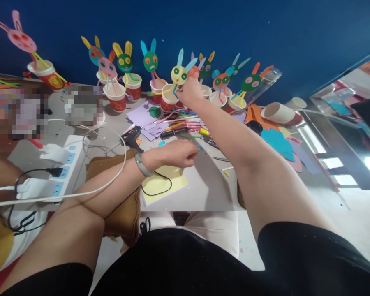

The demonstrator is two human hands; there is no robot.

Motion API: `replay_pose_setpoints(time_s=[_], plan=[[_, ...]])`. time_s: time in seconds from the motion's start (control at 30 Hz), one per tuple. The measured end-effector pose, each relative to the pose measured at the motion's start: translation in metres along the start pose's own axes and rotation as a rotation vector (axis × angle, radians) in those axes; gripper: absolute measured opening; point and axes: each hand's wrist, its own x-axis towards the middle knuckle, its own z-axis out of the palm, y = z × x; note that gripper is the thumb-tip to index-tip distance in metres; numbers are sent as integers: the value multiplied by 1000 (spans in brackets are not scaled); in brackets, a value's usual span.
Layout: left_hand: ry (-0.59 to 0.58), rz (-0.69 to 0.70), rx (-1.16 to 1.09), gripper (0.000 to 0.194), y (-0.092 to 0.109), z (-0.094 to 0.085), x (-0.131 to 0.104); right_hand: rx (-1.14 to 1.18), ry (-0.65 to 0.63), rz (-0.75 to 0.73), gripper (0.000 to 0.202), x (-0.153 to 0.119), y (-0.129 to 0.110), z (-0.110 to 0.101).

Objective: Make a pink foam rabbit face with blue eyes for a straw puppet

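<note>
My right hand [191,93] reaches to the back of the table, its fingers closed at the stem of a yellow paper rabbit [179,75] with light blue ears and green eyes. This rabbit stands over a red and white paper cup [169,98]; the grip is partly hidden. My left hand [182,153] is curled closed above the table, near a yellow paper sheet [165,185]; whatever its fingers hold, if anything, is hidden. Coloured pipe cleaners [185,121] lie between the two hands. Beside them are a black marker [174,132] and a black glue gun [132,137].
More paper rabbits in cups, such as a green one [151,61], line the blue wall. A white power strip [68,164] with plugs and a looping white cable [123,164] lies left. Teal paper [277,144] and a tipped cup [277,113] lie right. A brown cushion [123,213] sits under my left forearm.
</note>
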Motion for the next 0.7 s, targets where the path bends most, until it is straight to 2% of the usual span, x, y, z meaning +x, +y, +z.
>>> replay_pose_setpoints(time_s=[0.1,0.23,0.7], plan=[[-8,-10,12,10,1,-1,-1,-36,31,63,22,10,0,2],[-16,-16,18,10,3,-2,-1,-13,40,49,23,15,1,7],[-42,-31,23,10,7,-5,-1,26,65,50,22,14,-6,2]])
